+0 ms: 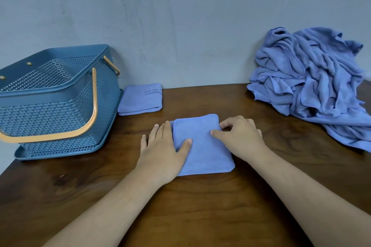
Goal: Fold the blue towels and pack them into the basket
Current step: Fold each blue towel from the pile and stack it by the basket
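Two bare arms reach in from the near edge of the brown wooden desk [200,206]. In the middle of the desk lies a small towel [202,146]. It is light blue and soft, folded into a neat, fat square with round corners, and a thin bit of a lower layer peeks out on its left side. The left hand [164,146] lies flat on the towel's left edge, fingers straight, thumb on the cloth, holding nothing. The right hand [241,136] is at the towel's right edge, with its fingers bent at the edge and its thumb on top, pinching the cloth. Farther back, near the far edge, lies a second towel [140,99], folded flat, with grey letters on it. It touches the basket [50,110] on the left side of the desk. The basket is dark blue with tiny holes and orange handles [94,110], and no towel shows inside it. At the far right corner sits a big messy pile [313,78] of blue towels, leaning on the grey wall [180,16].
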### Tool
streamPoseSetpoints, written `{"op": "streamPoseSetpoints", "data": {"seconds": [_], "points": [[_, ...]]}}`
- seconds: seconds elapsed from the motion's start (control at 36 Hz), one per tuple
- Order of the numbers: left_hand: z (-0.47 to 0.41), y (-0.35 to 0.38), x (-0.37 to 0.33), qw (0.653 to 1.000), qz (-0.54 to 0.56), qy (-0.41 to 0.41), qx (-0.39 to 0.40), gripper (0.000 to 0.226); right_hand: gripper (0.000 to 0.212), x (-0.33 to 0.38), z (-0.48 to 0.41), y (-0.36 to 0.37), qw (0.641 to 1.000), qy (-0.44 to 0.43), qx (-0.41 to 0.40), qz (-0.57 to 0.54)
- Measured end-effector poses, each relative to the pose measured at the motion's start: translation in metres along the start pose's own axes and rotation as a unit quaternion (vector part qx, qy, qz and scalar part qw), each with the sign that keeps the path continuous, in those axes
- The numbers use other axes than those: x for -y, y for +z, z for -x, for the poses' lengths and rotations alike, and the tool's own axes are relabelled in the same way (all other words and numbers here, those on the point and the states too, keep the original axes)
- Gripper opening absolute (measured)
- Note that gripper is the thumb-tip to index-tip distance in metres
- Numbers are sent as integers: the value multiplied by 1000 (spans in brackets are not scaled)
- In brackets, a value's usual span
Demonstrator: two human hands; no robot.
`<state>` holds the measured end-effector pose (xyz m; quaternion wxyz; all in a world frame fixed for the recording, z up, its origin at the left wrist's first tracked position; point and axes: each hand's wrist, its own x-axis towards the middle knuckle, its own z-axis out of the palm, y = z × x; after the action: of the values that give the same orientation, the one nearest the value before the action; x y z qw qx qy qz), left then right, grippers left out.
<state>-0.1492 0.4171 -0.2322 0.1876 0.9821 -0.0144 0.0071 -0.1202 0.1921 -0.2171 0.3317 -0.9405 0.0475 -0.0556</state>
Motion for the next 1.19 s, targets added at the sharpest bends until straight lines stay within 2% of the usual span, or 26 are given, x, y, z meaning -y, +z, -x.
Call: {"op": "streamPoseSetpoints", "data": {"seconds": [0.11,0.19,0.25,0.31,0.42,0.5,0.56,0.61,0.69,0.78,0.92,1.06,1.19], "points": [[1,-1,-2,1000,-3,-6,6,90,9,7,4,-2,982,7,18,-185],[1,-3,-2,1000,19,-11,8,89,9,12,9,-5,968,-7,29,-251],[0,-3,1,998,67,-17,6,86,15,14,12,-5,961,-29,29,-274],[-1,-7,3,986,167,-20,-18,85,22,16,14,-7,950,-53,30,-305],[-5,-16,4,902,427,-24,-59,88,32,21,17,-13,913,-116,46,-389],[-11,-17,7,817,575,-24,-16,101,34,22,19,-15,892,-150,48,-423],[-9,-18,5,761,646,-5,50,76,29,23,20,-16,892,-172,33,-417],[-4,-24,0,734,675,7,83,52,20,23,19,-16,900,-198,9,-389],[0,-27,-1,719,691,12,72,43,19,24,19,-16,919,-222,-12,-326],[1,-28,-2,726,687,2,36,35,23,30,20,-14,930,-234,-31,-280],[-1,-29,-3,728,684,-29,-39,29,25,51,24,-16,924,-256,-17,-283],[3,-40,-1,721,682,-19,-121,21,22,77,19,-21,927,-261,8,-270],[5,-54,9,693,687,-1,-217,22,20,107,9,-26,918,-284,41,-274]]}}
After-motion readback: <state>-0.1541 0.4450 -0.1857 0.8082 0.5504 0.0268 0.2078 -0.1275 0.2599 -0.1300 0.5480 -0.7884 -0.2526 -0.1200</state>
